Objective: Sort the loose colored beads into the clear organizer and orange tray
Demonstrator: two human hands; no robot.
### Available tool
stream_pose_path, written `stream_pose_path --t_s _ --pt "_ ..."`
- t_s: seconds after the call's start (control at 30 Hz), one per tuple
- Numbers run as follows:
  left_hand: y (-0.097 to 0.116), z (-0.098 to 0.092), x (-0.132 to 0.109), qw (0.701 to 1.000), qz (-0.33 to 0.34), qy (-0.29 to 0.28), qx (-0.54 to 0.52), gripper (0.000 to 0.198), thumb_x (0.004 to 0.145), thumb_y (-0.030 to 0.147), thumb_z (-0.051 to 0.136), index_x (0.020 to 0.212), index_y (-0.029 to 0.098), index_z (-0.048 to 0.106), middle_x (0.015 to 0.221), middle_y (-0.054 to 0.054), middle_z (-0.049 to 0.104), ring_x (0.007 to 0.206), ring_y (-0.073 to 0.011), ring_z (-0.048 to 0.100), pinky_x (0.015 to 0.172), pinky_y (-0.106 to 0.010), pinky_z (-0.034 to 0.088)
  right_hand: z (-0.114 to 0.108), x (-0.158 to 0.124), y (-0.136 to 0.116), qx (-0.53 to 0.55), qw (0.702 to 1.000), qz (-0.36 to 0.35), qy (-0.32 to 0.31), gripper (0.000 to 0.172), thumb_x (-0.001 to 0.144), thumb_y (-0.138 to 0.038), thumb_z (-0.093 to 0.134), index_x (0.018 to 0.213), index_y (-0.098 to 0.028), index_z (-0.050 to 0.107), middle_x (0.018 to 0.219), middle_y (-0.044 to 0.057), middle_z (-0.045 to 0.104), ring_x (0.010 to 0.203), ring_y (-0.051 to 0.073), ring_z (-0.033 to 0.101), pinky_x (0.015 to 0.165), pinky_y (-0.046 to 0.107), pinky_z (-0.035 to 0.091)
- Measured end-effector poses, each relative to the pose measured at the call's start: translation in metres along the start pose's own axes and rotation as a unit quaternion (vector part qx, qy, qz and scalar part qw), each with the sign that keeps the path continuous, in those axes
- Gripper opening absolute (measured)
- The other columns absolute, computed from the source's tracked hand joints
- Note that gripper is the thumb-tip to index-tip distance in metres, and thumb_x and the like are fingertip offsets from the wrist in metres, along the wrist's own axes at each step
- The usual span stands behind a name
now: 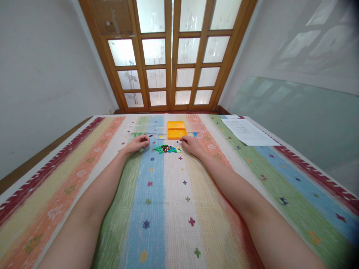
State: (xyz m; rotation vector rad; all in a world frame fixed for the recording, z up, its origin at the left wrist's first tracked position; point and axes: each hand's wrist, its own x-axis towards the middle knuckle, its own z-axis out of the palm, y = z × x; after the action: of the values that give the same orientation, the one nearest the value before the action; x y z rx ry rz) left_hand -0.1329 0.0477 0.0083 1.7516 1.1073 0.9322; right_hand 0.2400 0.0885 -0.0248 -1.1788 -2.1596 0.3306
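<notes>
A small heap of mixed green, brown, blue and yellow pieces [167, 149] lies on the striped cloth between my hands. To its left, my left hand [137, 144] rests with curled fingers; whatever they may hold is too small to tell. My right hand [192, 145] is at the heap's right side, thumb and fingertips pinched together, and I cannot make out anything in them. Just beyond the heap sits an open yellow box [177, 133], its lid tilted back. Green pieces [137, 134] lie past my left hand, and blue pieces [195, 133] past my right.
A patterned striped tablecloth [157, 231] covers the table. White printed sheets [246, 131] lie at the far right. Beyond the table's back edge stand wooden doors with glass panes [173, 56]. A greenish glass panel [297, 112] leans along the right wall.
</notes>
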Motion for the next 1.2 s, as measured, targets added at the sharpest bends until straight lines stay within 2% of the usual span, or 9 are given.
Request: stream_pose_path --t_s 0.13,0.23,0.37,0.5,0.63,0.73,0.97,1.1,1.2 --pt "-0.016 -0.013 0.006 0.975 -0.001 0.214 -0.064 0.027 0.071 0.036 0.076 0.086 0.019 0.061 0.077 -0.001 0.065 0.063 -0.0132 0.058 0.063 -0.027 0.048 0.001 0.0 0.001 0.004 1.0 -0.006 0.001 0.024 0.092 -0.016 0.056 0.102 -0.022 0.076 0.102 0.006 0.078 0.094 0.022 0.07 0.085 0.032 0.051" --pt "-0.029 -0.025 0.008 0.942 -0.024 0.329 -0.063 0.027 0.07 0.035 0.073 0.087 0.019 0.06 0.072 0.001 0.062 0.058 -0.0111 0.053 0.057 -0.023 0.043 0.001 -0.001 0.002 0.01 1.0 -0.009 0.0 0.024 0.093 -0.016 0.055 0.104 -0.021 0.076 0.104 0.006 0.078 0.094 0.022 0.07 0.085 0.032 0.051" --pt "-0.041 -0.036 0.008 0.91 -0.044 0.405 -0.079 0.027 0.072 0.034 0.068 0.093 0.017 0.063 0.075 0.002 0.062 0.056 -0.0092 0.051 0.054 -0.02 0.04 0.001 -0.001 0.002 0.006 1.0 0.003 -0.004 0.024 0.093 -0.017 0.056 0.105 -0.021 0.076 0.105 0.007 0.078 0.096 0.023 0.07 0.085 0.032 0.051" --pt "-0.044 -0.039 0.005 0.892 -0.051 0.439 -0.094 0.032 0.075 0.032 0.065 0.103 0.016 0.065 0.085 -0.001 0.067 0.056 -0.0083 0.054 0.056 -0.02 0.045 0.002 0.0 0.003 0.008 1.0 0.003 -0.001 0.024 0.093 -0.017 0.056 0.104 -0.021 0.076 0.104 0.006 0.078 0.095 0.023 0.07 0.085 0.032 0.051" --pt "-0.043 -0.036 0.006 0.899 -0.059 0.426 -0.082 0.043 0.078 0.03 0.062 0.119 0.017 0.064 0.095 -0.004 0.073 0.057 -0.0088 0.057 0.058 -0.02 0.047 0.0 0.0 0.004 0.001 1.0 -0.009 0.0 0.024 0.094 -0.016 0.056 0.105 -0.021 0.076 0.104 0.006 0.078 0.095 0.023 0.069 0.085 0.032 0.05" --pt "-0.044 -0.03 0.008 0.917 -0.052 0.394 -0.036 0.039 0.08 0.031 0.063 0.115 0.016 0.068 0.093 -0.005 0.074 0.06 -0.0111 0.058 0.059 -0.022 0.047 -0.002 0.0 -0.001 -0.011 0.999 -0.039 -0.006 0.023 0.094 -0.016 0.056 0.104 -0.021 0.076 0.104 0.007 0.078 0.096 0.023 0.068 0.087 0.033 0.05" --pt "-0.034 -0.003 0.01 0.972 -0.004 0.199 0.128 0.028 0.088 0.033 0.058 0.105 0.018 0.074 0.09 -0.005 0.074 0.074 -0.0184 0.065 0.073 -0.03 0.052 0.003 -0.005 -0.045 -0.033 0.985 -0.167 -0.04 0.016 0.099 -0.022 0.061 0.105 -0.021 0.075 0.1 0.008 0.073 0.096 0.023 0.063 0.088 0.035 0.046" --pt "-0.017 0.018 0.008 0.956 0.048 0.102 0.272 0.026 0.092 0.032 0.056 0.104 0.02 0.077 0.097 -0.005 0.076 0.085 -0.0213 0.066 0.084 -0.035 0.052 0.007 -0.011 -0.069 -0.065 0.969 -0.23 -0.07 0.017 0.1 -0.024 0.062 0.11 -0.024 0.076 0.103 0.009 0.07 0.1 0.024 0.059 0.09 0.036 0.043" --pt "-0.005 0.035 0.007 0.936 0.101 0.045 0.334 0.027 0.095 0.03 0.054 0.105 0.02 0.077 0.103 -0.007 0.075 0.093 -0.0227 0.067 0.09 -0.037 0.052 0.01 -0.014 -0.074 -0.073 0.964 -0.242 -0.079 0.017 0.099 -0.024 0.065 0.112 -0.025 0.076 0.104 0.008 0.068 0.1 0.024 0.058 0.091 0.037 0.042"
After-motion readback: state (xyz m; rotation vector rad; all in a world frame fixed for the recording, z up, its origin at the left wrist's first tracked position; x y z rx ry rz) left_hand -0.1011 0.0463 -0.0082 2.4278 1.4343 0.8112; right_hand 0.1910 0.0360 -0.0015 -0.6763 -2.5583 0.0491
